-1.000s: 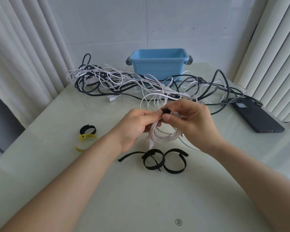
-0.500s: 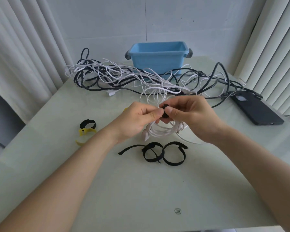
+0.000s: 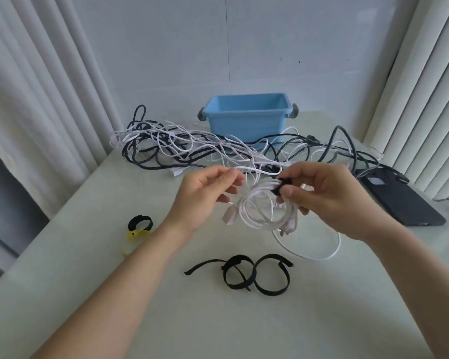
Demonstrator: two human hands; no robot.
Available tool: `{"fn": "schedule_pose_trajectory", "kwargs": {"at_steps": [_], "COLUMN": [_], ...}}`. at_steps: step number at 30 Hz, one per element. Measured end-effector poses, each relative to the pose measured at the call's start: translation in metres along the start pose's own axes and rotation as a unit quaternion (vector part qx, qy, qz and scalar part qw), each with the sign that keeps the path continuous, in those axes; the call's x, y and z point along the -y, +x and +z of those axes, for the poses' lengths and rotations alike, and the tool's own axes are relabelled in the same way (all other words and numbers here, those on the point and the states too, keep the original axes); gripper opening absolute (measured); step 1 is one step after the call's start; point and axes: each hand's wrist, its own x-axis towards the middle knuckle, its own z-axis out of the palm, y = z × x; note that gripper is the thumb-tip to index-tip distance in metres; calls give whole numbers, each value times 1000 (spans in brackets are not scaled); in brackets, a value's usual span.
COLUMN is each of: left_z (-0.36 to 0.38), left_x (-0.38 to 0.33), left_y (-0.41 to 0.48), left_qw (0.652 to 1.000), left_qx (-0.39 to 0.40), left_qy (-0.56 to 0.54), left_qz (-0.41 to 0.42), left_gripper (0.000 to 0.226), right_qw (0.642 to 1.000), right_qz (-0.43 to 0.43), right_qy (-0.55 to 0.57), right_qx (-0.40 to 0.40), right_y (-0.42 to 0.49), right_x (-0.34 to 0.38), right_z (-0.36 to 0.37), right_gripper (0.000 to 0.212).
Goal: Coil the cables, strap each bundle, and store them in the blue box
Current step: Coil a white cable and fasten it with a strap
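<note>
Right hand (image 3: 329, 198): grip is pinching the black strap (image 3: 283, 186) around the white coil (image 3: 259, 216), centre frame.
Left hand (image 3: 205, 195): grip is hanging loose, holding nothing.
Remaining: tangled cables (image 3: 182, 149) are lying before the blue box (image 3: 246, 117), upper centre, seemingly storing nothing.

This looks like a room in a home or a small office rather than a workshop. A pale, smooth surface (image 3: 218, 320) stands against a plain white wall (image 3: 270, 47), with white pleated curtains (image 3: 36, 86) hanging at both sides and soft daylight over everything. What lies on it is ordinary household stuff: a tangle of black and white cables (image 3: 182, 146), a small plastic blue box (image 3: 246, 123), loose black straps (image 3: 254, 274) and a dark flat device (image 3: 399, 200).
</note>
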Motion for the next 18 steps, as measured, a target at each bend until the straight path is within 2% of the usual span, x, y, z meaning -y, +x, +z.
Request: {"fn": "schedule_pose_trajectory", "kwargs": {"at_steps": [4, 7, 9, 12, 15, 16, 18], "left_z": [-11, -19, -21, -25, -26, -24, -18], "left_x": [-9, -13, -5, 11, 20, 21, 21], "left_y": [41, 94, 133, 186, 224, 232, 239], "left_qw": [996, 993, 982, 934, 848, 828, 799], "left_qx": [-85, -114, -127, -120, -28, -1, 11], "left_qy": [-1, 42, 134, 331, 524, 558, 600], "left_qz": [-2, 10, 38, 66, 75, 57, 37], "left_gripper": [20, 18, 14, 26, 51, 52, 32], "right_qw": [980, 976, 979, 983, 985, 984, 983], "right_qz": [24, 42, 51, 53, 54, 55, 56], "right_qy": [179, 185, 162, 133, 115, 113, 115], "right_qx": [-80, -105, -110, -114, -119, -123, -133], "right_y": [14, 43, 68, 107, 139, 147, 159], "right_x": [1, 2, 1, -3, -12, -16, -22], "right_z": [-15, -24, -30, -37, -40, -40, -40], "right_gripper": [19, 19, 11, 8, 9, 8, 7]}}
